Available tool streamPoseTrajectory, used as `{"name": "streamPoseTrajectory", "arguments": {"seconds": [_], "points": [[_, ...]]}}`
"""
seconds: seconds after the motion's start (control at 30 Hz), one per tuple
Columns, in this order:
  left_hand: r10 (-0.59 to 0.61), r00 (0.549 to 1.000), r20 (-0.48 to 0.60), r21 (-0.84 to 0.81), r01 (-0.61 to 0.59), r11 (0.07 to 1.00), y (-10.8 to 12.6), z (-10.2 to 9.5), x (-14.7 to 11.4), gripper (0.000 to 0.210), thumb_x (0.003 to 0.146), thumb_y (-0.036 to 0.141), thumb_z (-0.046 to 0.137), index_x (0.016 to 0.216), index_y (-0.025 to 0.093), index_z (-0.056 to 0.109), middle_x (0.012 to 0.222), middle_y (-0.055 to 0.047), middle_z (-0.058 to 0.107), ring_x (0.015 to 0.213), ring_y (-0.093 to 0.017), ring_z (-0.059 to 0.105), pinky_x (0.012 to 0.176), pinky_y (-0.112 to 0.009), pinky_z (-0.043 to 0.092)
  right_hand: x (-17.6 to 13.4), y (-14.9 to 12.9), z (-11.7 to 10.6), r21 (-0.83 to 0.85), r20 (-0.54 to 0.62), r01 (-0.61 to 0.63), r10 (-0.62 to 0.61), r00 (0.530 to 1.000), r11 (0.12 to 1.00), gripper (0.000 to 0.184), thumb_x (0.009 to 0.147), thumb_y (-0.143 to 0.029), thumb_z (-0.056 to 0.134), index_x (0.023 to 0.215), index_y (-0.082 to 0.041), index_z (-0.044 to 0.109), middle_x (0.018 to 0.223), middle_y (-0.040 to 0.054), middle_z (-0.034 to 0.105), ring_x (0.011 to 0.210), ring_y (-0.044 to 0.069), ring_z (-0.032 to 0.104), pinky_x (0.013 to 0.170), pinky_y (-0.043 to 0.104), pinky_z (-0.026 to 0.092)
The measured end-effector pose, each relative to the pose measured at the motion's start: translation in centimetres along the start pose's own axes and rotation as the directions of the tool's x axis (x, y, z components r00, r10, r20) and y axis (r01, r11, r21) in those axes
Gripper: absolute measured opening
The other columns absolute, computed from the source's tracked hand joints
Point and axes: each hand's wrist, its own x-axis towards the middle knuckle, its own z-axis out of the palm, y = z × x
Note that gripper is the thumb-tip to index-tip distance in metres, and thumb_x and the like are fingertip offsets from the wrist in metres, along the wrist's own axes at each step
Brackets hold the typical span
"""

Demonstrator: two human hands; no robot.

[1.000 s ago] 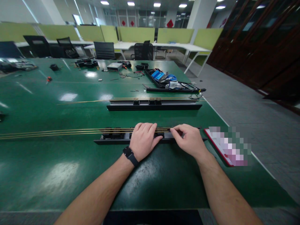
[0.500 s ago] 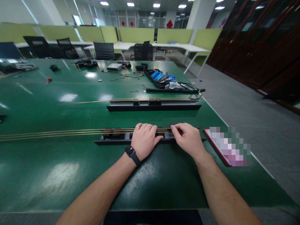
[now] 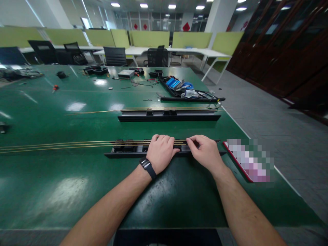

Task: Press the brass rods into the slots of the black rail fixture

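We see our two hands above a shiny green bench (image 3: 77, 205), slightly apart from each other. Just in front of us lies a long black rail (image 3: 133, 155) with dark blocks (image 3: 129, 147) inside it. Several thin brass rods (image 3: 77, 145) run along the top of this rail and stretch far out to our left. Our left hand (image 3: 161, 152), wearing a dark watch (image 3: 145, 163), lies palm down across rods and rail, thumb spread; we cannot tell how firmly it grips. Our right hand (image 3: 203, 148) brings thumb and forefinger together at the rods' right-hand ends; we cannot tell whether a rod is pinched there. A red-edged board (image 3: 239, 164), its face blurred, lies to our right. Beyond the near rail, a second rail (image 3: 169, 118) lies roughly parallel.
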Motion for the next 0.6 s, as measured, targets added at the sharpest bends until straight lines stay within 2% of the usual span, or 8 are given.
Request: {"name": "streamPoseTrajectory", "arguments": {"seconds": [0.33,0.43,0.6], "points": [[-0.018,1.0,-0.012,-0.02,0.018,1.0,0.8,0.0,0.4,0.04,0.096,0.056,0.062,0.11,0.019,0.066,0.105,-0.007,0.072,0.104,-0.027,0.065,0.096,-0.044,0.041,-0.1,0.1,-0.1,-0.002,0.021,-0.013,0.013,1.0,1.0,0.025,0.099,-0.036,0.057,0.084,-0.023,0.072,0.083,0.0026,0.074,0.081,0.02,0.066,0.078,0.034,0.047],[0.008,0.999,-0.042,-0.033,-0.009,0.999,0.5,-0.3,0.0,0.044,0.095,0.055,0.064,0.116,0.017,0.064,0.111,-0.01,0.071,0.108,-0.028,0.063,0.099,-0.045,0.043,-0.1,0.2,-0.2,-0.002,0.028,-0.017,0.017,0.999,1.0,0.025,0.1,-0.037,0.056,0.086,-0.023,0.072,0.084,0.0031,0.074,0.082,0.02,0.066,0.078,0.034,0.047],[0.01,0.994,-0.113,-0.041,-0.015,0.999,-0.8,-0.9,-1.3,0.038,0.097,0.048,0.063,0.12,0.017,0.064,0.114,-0.011,0.07,0.109,-0.028,0.062,0.103,-0.047,0.044,-0.2,0.4,-0.2,-0.006,0.029,-0.019,0.02,0.999,1.0,0.026,0.1,-0.036,0.055,0.086,-0.023,0.071,0.086,0.0035,0.074,0.084,0.02,0.067,0.081,0.034,0.047]]}}
